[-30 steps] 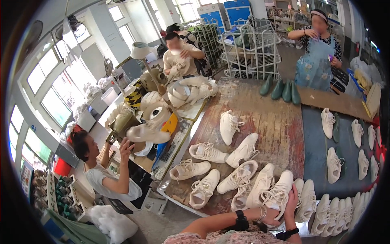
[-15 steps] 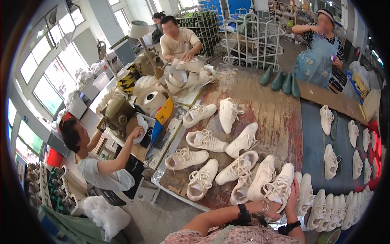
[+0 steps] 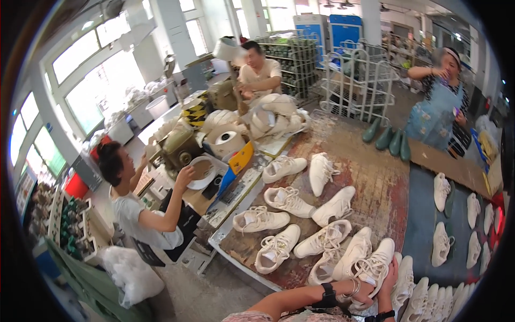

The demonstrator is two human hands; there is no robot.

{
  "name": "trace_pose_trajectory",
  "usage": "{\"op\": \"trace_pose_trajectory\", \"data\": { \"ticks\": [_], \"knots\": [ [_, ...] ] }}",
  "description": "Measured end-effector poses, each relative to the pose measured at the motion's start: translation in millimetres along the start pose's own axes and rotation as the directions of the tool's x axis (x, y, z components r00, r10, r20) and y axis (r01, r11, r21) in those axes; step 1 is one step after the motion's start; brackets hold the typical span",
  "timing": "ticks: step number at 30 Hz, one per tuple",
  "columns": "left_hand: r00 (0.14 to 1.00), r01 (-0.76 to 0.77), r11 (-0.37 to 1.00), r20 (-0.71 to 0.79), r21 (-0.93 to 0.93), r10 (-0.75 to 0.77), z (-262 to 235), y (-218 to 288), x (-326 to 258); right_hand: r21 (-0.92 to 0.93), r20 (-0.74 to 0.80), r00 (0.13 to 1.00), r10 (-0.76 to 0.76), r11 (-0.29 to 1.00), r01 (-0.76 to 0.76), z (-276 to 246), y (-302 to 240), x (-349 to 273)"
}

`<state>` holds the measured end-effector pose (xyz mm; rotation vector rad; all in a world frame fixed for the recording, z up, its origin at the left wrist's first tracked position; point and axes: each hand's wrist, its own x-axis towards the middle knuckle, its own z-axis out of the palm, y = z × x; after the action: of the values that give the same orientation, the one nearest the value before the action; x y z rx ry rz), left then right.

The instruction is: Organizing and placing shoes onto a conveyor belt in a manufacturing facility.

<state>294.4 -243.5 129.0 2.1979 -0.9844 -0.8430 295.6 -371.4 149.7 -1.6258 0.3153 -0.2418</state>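
Note:
At the near edge of the table I hold a cream lace-up sneaker (image 3: 377, 264) between both hands, its toe pointing away from me. My left hand (image 3: 365, 291) is closed at the heel end, its fingers partly hidden by the shoe. Along the right side of the sneaker, my right hand (image 3: 390, 276) wraps its fingers. Just left of it lies another cream sneaker (image 3: 356, 252), close against the held one. More cream sneakers (image 3: 324, 238) are spread over the worn wooden tabletop (image 3: 370, 180).
Sneakers stand in a row (image 3: 429, 300) at lower right, beside a dark conveyor belt (image 3: 421, 214) carrying more. Green shoe lasts (image 3: 383, 138) sit at the far edge. A co-worker (image 3: 142, 206) sits at a machine on the left; others work beyond. A wire rack (image 3: 357, 86) stands behind.
The view has tilted, so the scene sits lower and farther right. Both hands keep hold of the same sneaker. The seated co-worker's white piece has shifted, showing a round bowl-like shape.

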Motion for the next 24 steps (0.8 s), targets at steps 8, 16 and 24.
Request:
{"op": "trace_pose_trajectory", "data": {
  "ticks": [8,16,24],
  "knots": [
    [0.955,0.245,0.969,-0.178,0.027,-0.237,44,-27,103,0.168,0.036,0.999,0.012,0.986,-0.018,-18,47,21],
    [0.907,0.394,0.914,-0.199,0.094,-0.370,121,-35,178,0.106,-0.013,1.000,-0.012,0.994,0.013,-18,29,17],
    [0.809,0.582,0.795,-0.226,0.173,-0.543,192,-47,200,-0.068,0.059,0.997,-0.040,0.997,0.044,-7,19,12]
  ]
}}
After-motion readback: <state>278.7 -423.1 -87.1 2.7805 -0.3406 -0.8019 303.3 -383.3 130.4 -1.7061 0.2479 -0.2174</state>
